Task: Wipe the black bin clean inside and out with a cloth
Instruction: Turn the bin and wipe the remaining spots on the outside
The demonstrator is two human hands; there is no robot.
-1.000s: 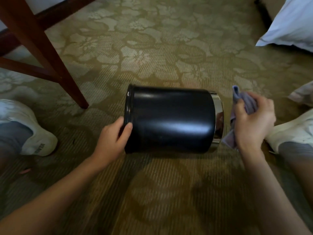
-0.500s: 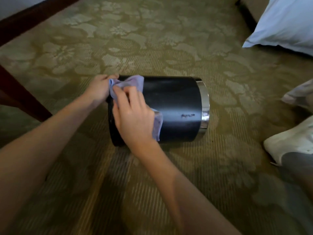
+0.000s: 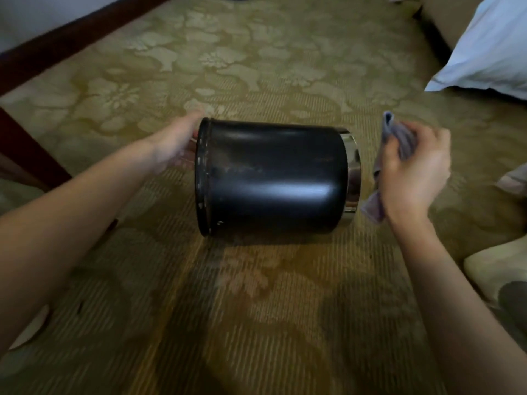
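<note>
- One black bin [image 3: 273,178] lies on its side in the middle of the frame on the patterned carpet [image 3: 256,309]. Its long axis runs left to right.
- The bin has one chrome band [image 3: 353,178] around its right-hand end. Its black wall has a dull sheen and some pale scuffs along the left rim.
- One purple cloth [image 3: 399,135] is bunched up right of centre, just beside the chrome end. I cannot tell whether it touches the bin.
- Two bare hands are in view, one at each end of the bin.
- The left hand [image 3: 175,143] rests against the bin's left end. Its fingers lie fairly straight and reach up toward the top of the rim. The bin hides whether any fingertip hooks over that edge.
- The right hand [image 3: 416,172] is closed around the cloth. Its fingers are curled over the wad, with one fold sticking up above the hand and a corner hanging below it.
- One white pillow [image 3: 490,52] is at the upper right.
- One pale shoe [image 3: 496,269] is at the lower right edge.
- One dark wooden furniture leg [image 3: 25,155] is at the left edge, and a dark baseboard [image 3: 71,38] crosses the upper left.
</note>
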